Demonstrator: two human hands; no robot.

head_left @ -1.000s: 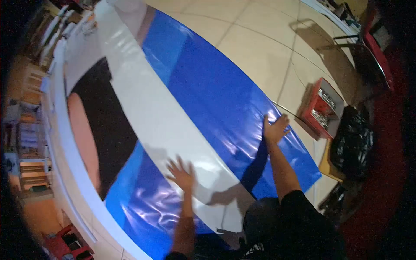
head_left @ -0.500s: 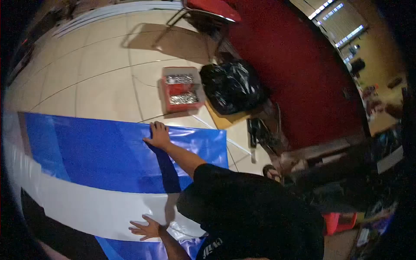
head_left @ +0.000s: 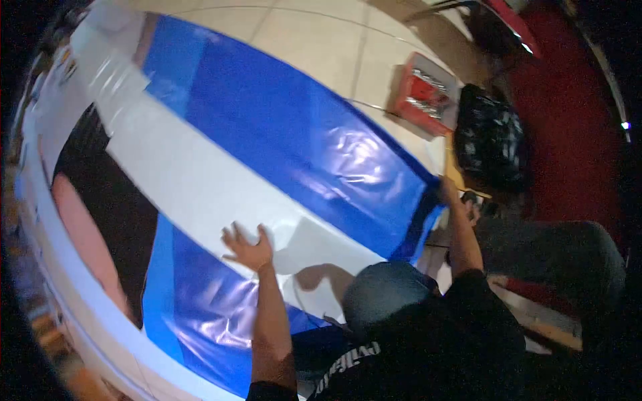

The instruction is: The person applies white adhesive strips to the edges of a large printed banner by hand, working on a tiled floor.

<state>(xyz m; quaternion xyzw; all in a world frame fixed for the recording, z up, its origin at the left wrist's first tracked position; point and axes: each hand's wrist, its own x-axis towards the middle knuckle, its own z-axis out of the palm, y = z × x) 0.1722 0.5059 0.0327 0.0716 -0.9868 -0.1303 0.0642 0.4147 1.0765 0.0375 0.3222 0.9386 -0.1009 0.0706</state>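
A glossy sheet with blue and white bands lies spread over the floor. My left hand is flat on its white band, with the fingers spread. At the sheet's right-hand corner, my right hand has its fingers closed around the blue edge, though the fingertips are partly hidden. Along that far edge the blue material is lifted or folded, showing a dark strip. Light reflects off creases in the blue part between the hands and the edge.
Pale floor tiles border the sheet's far side. Beyond its corner stand a red box with shiny silver contents and a black plastic bag. A dark red surface rises at the right. A trousered leg is near my right arm.
The view has turned, shifting the box and bag rightward. My right hand has gone from lying flat near the blue edge to gripping the corner. My left hand stays flat on the white band.
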